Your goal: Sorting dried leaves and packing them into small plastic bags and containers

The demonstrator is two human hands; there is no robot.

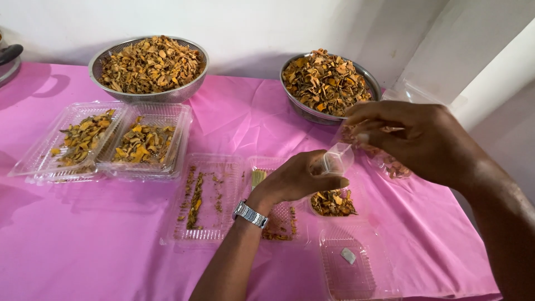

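Note:
My left hand [298, 178], with a metal watch on its wrist, grips a small clear plastic cup [337, 159] above the table. My right hand [415, 139] is raised beside it, fingers pinched together right over the cup; I cannot see what they pinch. Below my hands lies a clear round container [333, 202] holding dried yellow-brown slices. Under my left wrist an open clear clamshell tray [207, 198] carries a few rows of the same slices.
Two steel bowls [149, 67] [329, 83] heaped with dried slices stand at the back on the pink tablecloth [83, 245]. A filled clamshell tray [106, 139] lies left. An empty clear tray [354, 265] holds a small white sachet. White wall behind.

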